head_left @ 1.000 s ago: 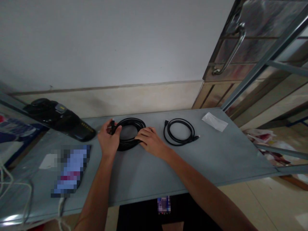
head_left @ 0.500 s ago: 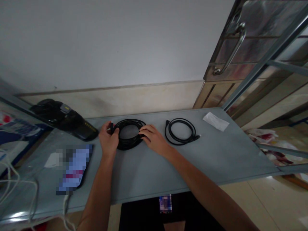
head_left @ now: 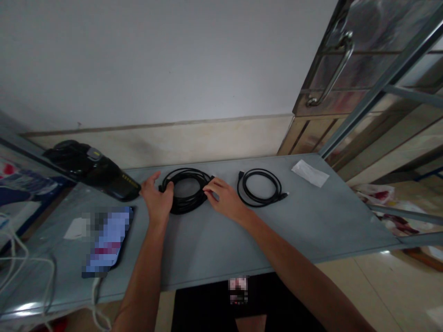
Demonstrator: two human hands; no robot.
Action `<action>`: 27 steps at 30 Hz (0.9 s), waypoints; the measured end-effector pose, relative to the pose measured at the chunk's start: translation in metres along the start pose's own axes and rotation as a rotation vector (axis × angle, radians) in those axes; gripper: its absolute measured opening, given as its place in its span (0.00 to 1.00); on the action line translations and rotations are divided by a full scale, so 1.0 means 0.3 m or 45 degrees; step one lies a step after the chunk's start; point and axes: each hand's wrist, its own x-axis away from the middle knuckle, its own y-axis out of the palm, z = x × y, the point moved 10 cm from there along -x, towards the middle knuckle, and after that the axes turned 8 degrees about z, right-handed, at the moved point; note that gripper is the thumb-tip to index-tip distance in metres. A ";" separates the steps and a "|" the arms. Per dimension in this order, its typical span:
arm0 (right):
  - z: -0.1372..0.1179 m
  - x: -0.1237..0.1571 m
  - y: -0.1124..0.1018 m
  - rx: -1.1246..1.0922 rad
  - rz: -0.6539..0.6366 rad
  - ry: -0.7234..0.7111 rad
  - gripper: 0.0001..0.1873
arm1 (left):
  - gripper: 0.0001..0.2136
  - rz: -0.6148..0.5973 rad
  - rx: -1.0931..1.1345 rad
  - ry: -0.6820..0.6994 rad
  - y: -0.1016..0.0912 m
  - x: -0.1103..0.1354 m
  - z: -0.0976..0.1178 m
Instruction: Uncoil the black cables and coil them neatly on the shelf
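A thick coil of black cable (head_left: 188, 206) lies on the grey tabletop between my two hands. At its left edge is my left hand (head_left: 155, 196), thumb and fingers spread apart, the thumb touching or very near the loops. My right hand (head_left: 221, 196) pinches the cable at the coil's right side, where a dark connector end shows just above the fingers. To the right, a second, thinner coil of black cable (head_left: 260, 201) rests flat, with a plug at each visible end.
A black handheld vacuum (head_left: 93, 170) lies at the back left, near my left hand. In front of it are a phone (head_left: 109, 244) and white cords (head_left: 51, 272). A white packet (head_left: 310, 173) sits at the back right. Metal frame posts (head_left: 380, 83) rise at the right.
My left hand has loosened from the connector at the coil's left, and its fingers have spread. My right hand has shifted slightly right, still pinching; a loop now stands out at the coil's top.
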 end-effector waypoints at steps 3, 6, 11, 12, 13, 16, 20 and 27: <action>-0.005 -0.009 -0.036 0.079 0.003 -0.014 0.09 | 0.18 0.047 -0.004 0.100 -0.027 0.000 0.057; 0.020 0.002 -0.139 0.226 0.043 0.001 0.10 | 0.13 0.100 0.018 0.207 -0.058 0.005 0.120; 0.123 0.137 -0.360 0.635 0.019 0.148 0.20 | 0.09 0.166 0.089 0.296 -0.093 0.027 0.196; 0.145 0.177 -0.394 0.699 -0.006 0.184 0.21 | 0.08 0.169 0.101 0.306 -0.096 0.031 0.206; 0.163 0.217 -0.422 0.744 -0.027 0.219 0.22 | 0.08 0.173 0.112 0.314 -0.099 0.034 0.214; 0.191 0.318 -0.478 0.782 -0.050 0.303 0.17 | 0.10 0.168 0.151 0.330 -0.101 0.041 0.227; 0.152 0.390 -0.470 0.760 -0.099 0.255 0.17 | 0.13 0.165 0.186 0.320 -0.102 0.047 0.225; 0.111 0.426 -0.460 0.772 -0.016 0.197 0.16 | 0.15 0.177 0.184 0.369 -0.102 0.062 0.242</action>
